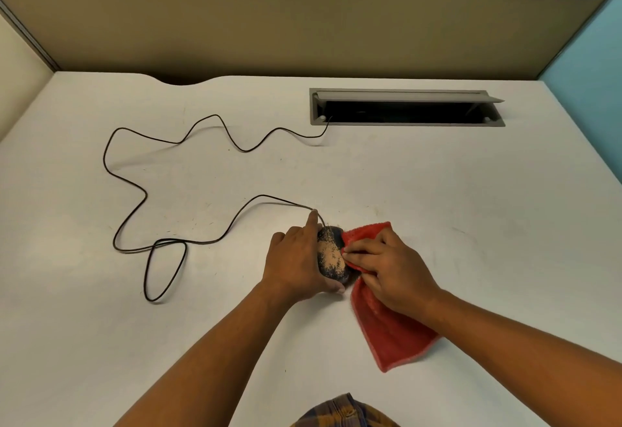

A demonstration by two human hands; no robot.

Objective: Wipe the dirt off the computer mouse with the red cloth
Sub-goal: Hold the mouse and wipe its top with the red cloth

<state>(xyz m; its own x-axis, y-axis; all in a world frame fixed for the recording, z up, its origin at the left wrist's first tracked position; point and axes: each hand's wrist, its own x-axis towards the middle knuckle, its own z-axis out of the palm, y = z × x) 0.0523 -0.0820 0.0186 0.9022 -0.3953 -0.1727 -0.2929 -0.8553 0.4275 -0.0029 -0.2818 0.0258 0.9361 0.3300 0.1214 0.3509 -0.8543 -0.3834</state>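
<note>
A black computer mouse [332, 256] lies on the white desk, its top covered with tan dusty dirt. My left hand [298, 263] grips the mouse from its left side, the index finger stretched out toward the cable. My right hand [387, 267] holds the red cloth [387, 332] and presses a fold of it against the mouse's right side. The rest of the cloth trails on the desk toward me under my right wrist.
The mouse's black cable [134, 187] loops across the left half of the desk [471, 224] and runs into an open grey cable slot [407, 107] at the back. Brown partition walls stand behind and left, a blue one right. Small specks of dirt lie scattered around the mouse.
</note>
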